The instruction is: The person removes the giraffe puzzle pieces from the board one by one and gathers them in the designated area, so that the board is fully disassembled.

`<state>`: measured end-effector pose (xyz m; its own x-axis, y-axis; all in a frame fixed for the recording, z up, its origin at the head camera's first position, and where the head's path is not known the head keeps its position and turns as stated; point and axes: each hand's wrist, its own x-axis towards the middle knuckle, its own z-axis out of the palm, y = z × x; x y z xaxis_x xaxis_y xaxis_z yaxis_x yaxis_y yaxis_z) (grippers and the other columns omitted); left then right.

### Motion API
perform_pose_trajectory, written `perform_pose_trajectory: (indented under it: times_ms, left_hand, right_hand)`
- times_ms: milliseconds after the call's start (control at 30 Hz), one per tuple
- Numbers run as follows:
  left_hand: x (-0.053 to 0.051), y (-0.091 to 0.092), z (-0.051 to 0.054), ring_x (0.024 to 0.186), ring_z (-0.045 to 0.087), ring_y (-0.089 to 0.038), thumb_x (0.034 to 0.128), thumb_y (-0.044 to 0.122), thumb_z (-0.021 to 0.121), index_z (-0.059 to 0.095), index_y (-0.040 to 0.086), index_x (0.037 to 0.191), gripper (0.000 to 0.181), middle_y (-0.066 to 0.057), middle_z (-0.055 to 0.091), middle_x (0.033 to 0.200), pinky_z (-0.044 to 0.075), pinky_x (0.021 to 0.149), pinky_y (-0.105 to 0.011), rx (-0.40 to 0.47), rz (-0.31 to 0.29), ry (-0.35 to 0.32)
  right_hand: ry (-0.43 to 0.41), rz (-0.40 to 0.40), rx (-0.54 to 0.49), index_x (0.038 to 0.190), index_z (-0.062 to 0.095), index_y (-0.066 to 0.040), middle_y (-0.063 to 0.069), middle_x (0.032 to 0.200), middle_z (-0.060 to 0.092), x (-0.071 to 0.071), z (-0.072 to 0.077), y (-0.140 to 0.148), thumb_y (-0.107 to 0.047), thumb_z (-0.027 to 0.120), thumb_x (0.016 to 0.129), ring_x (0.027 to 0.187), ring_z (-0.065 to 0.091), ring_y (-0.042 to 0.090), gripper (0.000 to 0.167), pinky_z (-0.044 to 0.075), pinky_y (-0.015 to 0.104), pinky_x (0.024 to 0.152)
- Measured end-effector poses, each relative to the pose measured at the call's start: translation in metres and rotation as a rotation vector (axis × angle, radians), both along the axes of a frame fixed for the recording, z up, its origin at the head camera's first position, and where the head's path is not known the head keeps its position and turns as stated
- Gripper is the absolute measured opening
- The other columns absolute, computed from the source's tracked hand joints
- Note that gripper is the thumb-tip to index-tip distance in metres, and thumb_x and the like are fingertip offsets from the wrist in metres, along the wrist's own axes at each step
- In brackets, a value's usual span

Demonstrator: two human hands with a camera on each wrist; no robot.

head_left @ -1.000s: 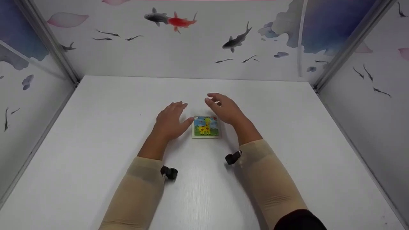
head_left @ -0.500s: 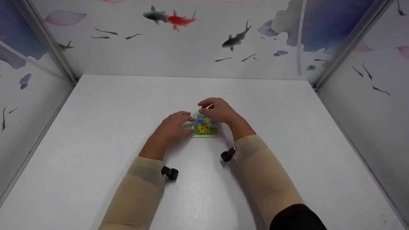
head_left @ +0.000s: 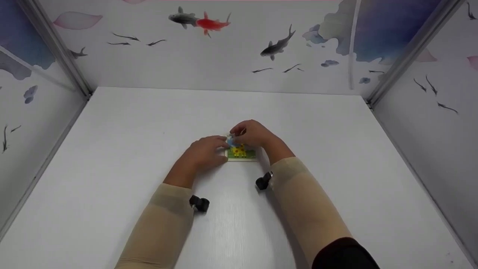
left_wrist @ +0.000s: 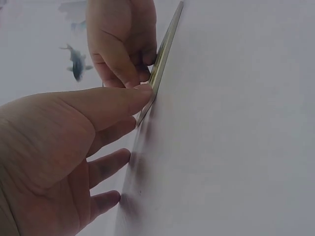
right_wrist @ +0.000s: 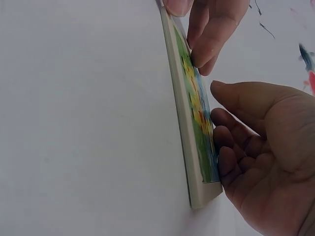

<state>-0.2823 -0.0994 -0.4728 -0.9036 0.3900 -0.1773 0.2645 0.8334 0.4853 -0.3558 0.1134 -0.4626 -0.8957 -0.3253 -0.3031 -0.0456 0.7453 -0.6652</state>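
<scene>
A small square giraffe puzzle in a pale wooden frame lies flat on the white table. My left hand rests at its left side: the thumb touches the frame's edge near the front corner and the forefinger lies on the picture. The other left fingers stretch out to the tabletop in the left wrist view. Over the puzzle's upper right part is my right hand, covering the giraffe's head. In the right wrist view its bent fingers touch the picture side, with the thumb apart from them. No loose piece shows between them.
The white table reaches to a back wall printed with fish. Side walls with metal corner posts stand left and right. A small black camera sits at each sleeve's wrist.
My right hand has come left and down onto the puzzle's upper part. My left hand has lowered, its thumb and forefinger now at the left edge. The puzzle has stayed in place.
</scene>
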Motion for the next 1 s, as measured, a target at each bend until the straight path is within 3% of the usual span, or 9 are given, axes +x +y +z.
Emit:
perform_pose_trajectory:
  times_ms: [233,433,633,833,1000]
  left_hand:
    - [0.0004,-0.0008,0.0010,0.161,0.039,-0.027,0.1028,0.035,0.069,0.066,0.025,0.148,0.046,0.003,0.047,0.170,0.032,0.132,-0.056,-0.013,-0.008,0.015]
    - [0.0043,-0.0007,0.0035,0.163,0.036,-0.026,0.1032,0.035,0.069,0.064,0.026,0.149,0.047,0.004,0.045,0.171,0.030,0.134,-0.055,-0.009,0.014,-0.017]
    - [0.0039,-0.0006,0.0016,0.160,0.040,-0.026,0.1044,0.034,0.067,0.065,0.025,0.147,0.044,0.004,0.047,0.169,0.034,0.132,-0.055,-0.028,-0.021,0.027]
    - [0.0026,0.0005,0.0004,0.161,0.040,-0.025,0.1040,0.035,0.068,0.065,0.026,0.147,0.043,0.005,0.048,0.169,0.033,0.133,-0.054,-0.031,-0.022,0.029]
    - [0.0044,0.0008,0.0014,0.161,0.039,-0.026,0.1043,0.033,0.067,0.064,0.024,0.148,0.045,0.003,0.047,0.170,0.032,0.133,-0.054,-0.041,-0.028,0.028]
  right_hand:
    - [0.001,0.015,0.052,0.126,0.077,-0.024,0.001,0.128,0.068,0.0018,0.0010,-0.0043,-0.024,0.078,0.099,0.118,0.063,0.023,0.027,0.055,0.042,0.115]
    - [-0.011,0.062,0.093,0.128,0.076,-0.025,0.001,0.130,0.067,0.0011,0.0023,-0.0065,-0.025,0.076,0.101,0.121,0.062,0.024,0.027,0.053,0.045,0.117]
    - [-0.031,0.097,0.072,0.130,0.070,-0.019,0.004,0.132,0.063,0.0002,0.0047,-0.0075,-0.019,0.075,0.100,0.124,0.059,0.025,0.030,0.054,0.044,0.115]
    - [-0.075,0.053,0.040,0.128,0.067,-0.021,0.003,0.132,0.064,-0.0016,0.0058,-0.0074,-0.016,0.076,0.099,0.123,0.060,0.025,0.031,0.056,0.042,0.112]
    - [-0.044,0.017,0.010,0.122,0.075,-0.024,0.001,0.126,0.068,-0.0051,0.0050,-0.0022,-0.017,0.072,0.100,0.116,0.063,0.024,0.023,0.058,0.041,0.105]
